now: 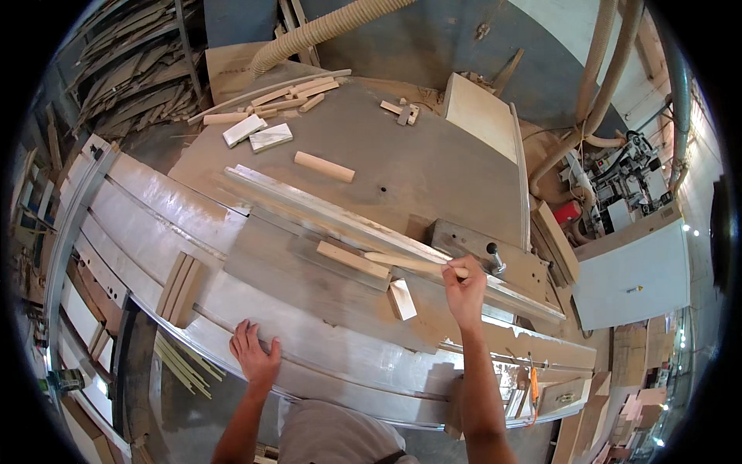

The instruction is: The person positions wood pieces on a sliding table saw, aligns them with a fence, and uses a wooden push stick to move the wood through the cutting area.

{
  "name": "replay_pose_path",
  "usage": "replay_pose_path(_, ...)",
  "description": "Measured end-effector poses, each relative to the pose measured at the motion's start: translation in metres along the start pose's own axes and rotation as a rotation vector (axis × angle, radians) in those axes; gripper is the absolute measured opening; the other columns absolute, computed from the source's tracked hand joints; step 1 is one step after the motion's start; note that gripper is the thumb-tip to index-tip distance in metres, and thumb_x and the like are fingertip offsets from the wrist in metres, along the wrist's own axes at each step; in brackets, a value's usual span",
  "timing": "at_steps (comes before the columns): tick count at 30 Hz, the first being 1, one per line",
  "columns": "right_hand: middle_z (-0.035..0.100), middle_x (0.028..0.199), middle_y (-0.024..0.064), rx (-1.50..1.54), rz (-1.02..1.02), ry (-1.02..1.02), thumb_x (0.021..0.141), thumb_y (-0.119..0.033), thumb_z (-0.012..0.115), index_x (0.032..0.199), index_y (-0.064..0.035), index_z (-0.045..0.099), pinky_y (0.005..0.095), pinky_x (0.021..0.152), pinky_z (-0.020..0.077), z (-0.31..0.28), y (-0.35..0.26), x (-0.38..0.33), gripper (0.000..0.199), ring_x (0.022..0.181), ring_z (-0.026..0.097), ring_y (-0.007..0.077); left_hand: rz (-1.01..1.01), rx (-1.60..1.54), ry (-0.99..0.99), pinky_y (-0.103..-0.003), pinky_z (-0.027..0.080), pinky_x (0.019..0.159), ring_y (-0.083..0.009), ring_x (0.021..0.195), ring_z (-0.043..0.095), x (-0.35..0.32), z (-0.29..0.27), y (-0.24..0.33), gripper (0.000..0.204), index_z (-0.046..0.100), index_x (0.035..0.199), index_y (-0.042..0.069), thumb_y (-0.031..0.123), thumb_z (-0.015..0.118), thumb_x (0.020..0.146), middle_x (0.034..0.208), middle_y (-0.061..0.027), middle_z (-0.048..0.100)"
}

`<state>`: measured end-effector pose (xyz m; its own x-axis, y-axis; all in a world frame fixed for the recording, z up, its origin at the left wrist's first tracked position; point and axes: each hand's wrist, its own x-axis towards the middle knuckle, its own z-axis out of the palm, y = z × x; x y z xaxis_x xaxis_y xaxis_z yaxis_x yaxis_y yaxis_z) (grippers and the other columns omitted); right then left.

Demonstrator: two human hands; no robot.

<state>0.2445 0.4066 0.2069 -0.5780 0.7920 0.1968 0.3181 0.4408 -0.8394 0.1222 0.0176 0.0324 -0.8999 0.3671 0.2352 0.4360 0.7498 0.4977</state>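
Note:
My right hand (465,294) is closed around the thick end of a slim, tapered wooden stick (408,264). The stick's thin end points left, alongside the long metal fence (340,223) of a saw table. Just left of the stick lies a pale wooden block (353,263), close to its thin end. A short block with a white face (402,300) sits nearer to me. On the front metal part of the table, my left hand (255,354) rests with its fingers spread and nothing in it. A blade cannot be made out.
Several wood strips (179,289) stand side by side at the left. Beyond the fence lie a wooden bar (325,166), two white-faced blocks (270,138) and a pile of offcuts (290,97). A black-knobbed lever (495,255) rises beside the fence. An orange-handled tool (533,384) lies at the right.

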Motion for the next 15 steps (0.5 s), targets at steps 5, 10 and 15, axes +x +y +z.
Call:
replay_pose_path(5, 0.064, 0.076, 0.0064, -0.024, -0.032, 0.000, 0.087, 0.001, 0.067, 0.089, 0.0017, 0.063, 0.0269, 0.062, 0.0449, 0.017, -0.002, 0.005, 0.004, 0.071, 0.056, 0.0095, -0.013, 0.014, 0.006, -0.056, 0.028, 0.111, -0.0385, 0.130, 0.044, -0.002, -0.001, 0.001, 0.056, 0.055, 0.122, 0.004, 0.028, 0.074, 0.075, 0.137, -0.0173, 0.050)
replay_pose_path(10, 0.066, 0.069, 0.0092, -0.015, -0.207, -0.014, 0.089, -0.003, 0.067, 0.091, -0.0001, 0.064, 0.0271, 0.055, 0.0444, 0.049, -0.005, 0.006, 0.005, 0.061, 0.056, 0.0098, -0.032, 0.005, -0.007, -0.056, 0.028, 0.111, -0.0382, 0.130, 0.044, 0.000, 0.000, 0.001, 0.058, 0.054, 0.123, 0.005, 0.028, 0.076, 0.074, 0.137, -0.0166, 0.050)
replay_pose_path(15, 0.067, 0.069, 0.0110, -0.005, -0.103, -0.023, 0.089, -0.006, 0.069, 0.093, -0.0036, 0.066, 0.0325, 0.055, 0.0480, 0.106, -0.019, 0.009, 0.006, 0.059, 0.062, 0.0171, -0.032, 0.027, -0.035, -0.056, 0.027, 0.112, -0.0379, 0.131, 0.043, -0.001, 0.000, 0.000, 0.057, 0.054, 0.124, 0.006, 0.030, 0.076, 0.076, 0.138, -0.0161, 0.049)
